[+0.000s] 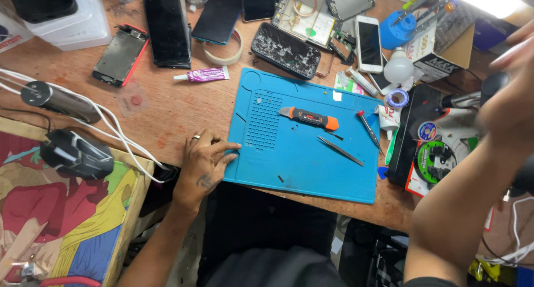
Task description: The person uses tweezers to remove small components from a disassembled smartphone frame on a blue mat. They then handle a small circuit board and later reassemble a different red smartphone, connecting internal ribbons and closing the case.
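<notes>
My left hand [203, 164] lies flat on the wooden table, wearing a ring, its fingertips touching the left edge of a blue work mat [300, 164]. It holds nothing. An orange and black pry tool [308, 118], metal tweezers [340, 150] and a small red-handled screwdriver [368, 128] lie on the mat. My right hand [512, 92] is raised at the far right and blurred. A dark rounded object [492, 84] sits just by it, and I cannot tell whether the hand grips it.
Beyond the mat lie a cracked phone [285, 50], a white phone [368, 43], black phones [167, 30], a red-edged phone [120, 54], a glue tube [203, 74] and a tape ring [222, 50]. A mouse [77, 153] sits at the left, a solder spool [435, 159] at the right.
</notes>
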